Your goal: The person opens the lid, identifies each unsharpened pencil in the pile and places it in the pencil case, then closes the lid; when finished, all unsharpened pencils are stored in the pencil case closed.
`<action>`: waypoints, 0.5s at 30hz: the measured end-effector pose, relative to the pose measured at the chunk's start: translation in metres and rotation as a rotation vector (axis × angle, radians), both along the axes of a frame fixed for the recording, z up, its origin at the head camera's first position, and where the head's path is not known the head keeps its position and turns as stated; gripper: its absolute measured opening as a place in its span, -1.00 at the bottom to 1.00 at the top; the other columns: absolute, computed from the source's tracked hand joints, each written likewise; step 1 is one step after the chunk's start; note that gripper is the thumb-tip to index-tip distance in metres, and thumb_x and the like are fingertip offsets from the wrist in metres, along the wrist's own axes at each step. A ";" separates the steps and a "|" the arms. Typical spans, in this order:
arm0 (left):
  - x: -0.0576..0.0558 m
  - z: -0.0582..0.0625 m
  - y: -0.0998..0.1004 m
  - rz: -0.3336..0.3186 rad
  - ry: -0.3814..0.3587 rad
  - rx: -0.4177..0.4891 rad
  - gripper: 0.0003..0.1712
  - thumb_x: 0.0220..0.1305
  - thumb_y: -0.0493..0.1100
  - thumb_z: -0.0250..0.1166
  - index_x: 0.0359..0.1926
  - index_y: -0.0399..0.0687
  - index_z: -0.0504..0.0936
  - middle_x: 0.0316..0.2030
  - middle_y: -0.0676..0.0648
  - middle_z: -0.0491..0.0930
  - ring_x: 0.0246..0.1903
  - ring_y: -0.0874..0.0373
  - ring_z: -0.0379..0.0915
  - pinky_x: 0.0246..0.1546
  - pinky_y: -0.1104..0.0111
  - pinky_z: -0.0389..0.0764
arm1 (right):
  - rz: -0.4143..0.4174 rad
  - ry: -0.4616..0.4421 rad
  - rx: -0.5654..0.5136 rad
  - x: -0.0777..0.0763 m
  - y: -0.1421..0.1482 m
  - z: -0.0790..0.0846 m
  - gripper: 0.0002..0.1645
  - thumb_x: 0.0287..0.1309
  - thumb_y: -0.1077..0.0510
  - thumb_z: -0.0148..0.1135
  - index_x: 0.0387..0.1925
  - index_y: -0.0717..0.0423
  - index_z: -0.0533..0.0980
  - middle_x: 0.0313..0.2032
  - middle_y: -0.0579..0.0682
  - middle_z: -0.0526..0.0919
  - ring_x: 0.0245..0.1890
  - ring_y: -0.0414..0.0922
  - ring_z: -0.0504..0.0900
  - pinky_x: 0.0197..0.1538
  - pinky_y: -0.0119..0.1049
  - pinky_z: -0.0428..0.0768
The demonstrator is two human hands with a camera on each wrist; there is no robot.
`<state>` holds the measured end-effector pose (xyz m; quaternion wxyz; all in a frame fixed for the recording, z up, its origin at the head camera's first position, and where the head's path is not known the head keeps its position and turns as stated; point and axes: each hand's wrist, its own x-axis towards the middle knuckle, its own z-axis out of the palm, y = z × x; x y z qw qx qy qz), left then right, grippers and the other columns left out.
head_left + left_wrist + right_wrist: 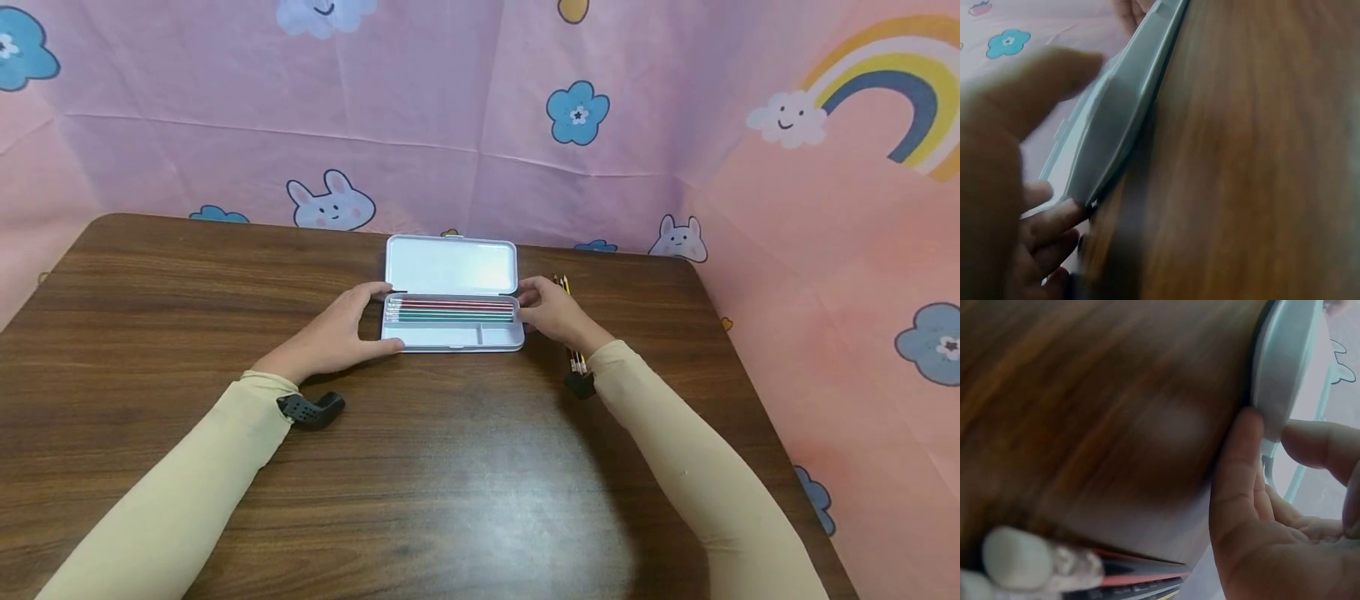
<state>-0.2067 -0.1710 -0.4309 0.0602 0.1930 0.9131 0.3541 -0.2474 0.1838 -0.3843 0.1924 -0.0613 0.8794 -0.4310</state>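
A white pencil case (pixel 442 336) lies on the table with its hinged lid (pixel 452 265) raised at the back. Red and green pencils (pixel 455 310) lie side by side in its rear compartment. At the left end, my left hand (pixel 333 333) holds the case between thumb and fingers, the thumb at the front corner and the fingers near the hinge. My right hand (pixel 557 315) pinches the right end near the hinge. The right wrist view shows its thumb (pixel 1316 442) over the rim and a finger (pixel 1241 465) against the outer wall.
Several more pencils (pixel 576 363) lie on the brown table (pixel 450 467), partly hidden under my right wrist. Their white eraser ends (pixel 1016 559) show close up in the right wrist view. Patterned pink cloth (pixel 450 100) hangs behind the table and along its right side.
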 end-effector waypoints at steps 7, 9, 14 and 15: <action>-0.007 0.006 -0.001 0.144 -0.065 0.201 -0.20 0.48 -0.07 0.27 0.57 -0.17 0.13 0.33 -0.28 0.45 0.30 -0.18 0.39 0.30 -0.12 0.43 | 0.006 -0.013 -0.007 0.001 0.005 -0.002 -0.33 0.45 0.27 0.18 0.49 0.25 0.23 0.18 0.24 0.50 0.11 0.09 0.61 0.10 -0.08 0.71; -0.009 0.011 0.000 0.184 -0.133 0.230 -0.20 0.49 -0.10 0.23 0.60 -0.13 0.10 0.31 -0.27 0.47 0.26 -0.17 0.45 0.26 -0.10 0.47 | 0.008 -0.025 -0.006 0.001 0.005 -0.002 -0.32 0.46 0.25 0.18 0.50 0.23 0.22 0.19 0.22 0.50 0.13 0.07 0.60 0.13 -0.07 0.70; -0.014 0.020 0.006 0.164 -0.263 0.254 -0.12 0.48 -0.16 0.26 0.64 -0.14 0.02 0.29 -0.28 0.50 0.21 -0.15 0.52 0.32 -0.06 0.42 | 0.021 -0.051 -0.023 -0.001 0.005 -0.002 -0.32 0.48 0.23 0.16 0.51 0.24 0.20 0.21 0.22 0.48 0.17 0.06 0.57 0.20 -0.04 0.65; -0.015 0.020 0.007 0.153 -0.281 0.255 -0.11 0.47 -0.18 0.27 0.64 -0.15 0.02 0.29 -0.27 0.50 0.20 -0.14 0.52 0.33 -0.04 0.42 | 0.025 -0.054 -0.031 -0.001 0.006 -0.003 -0.32 0.48 0.24 0.15 0.51 0.25 0.20 0.21 0.22 0.48 0.17 0.06 0.57 0.21 -0.04 0.65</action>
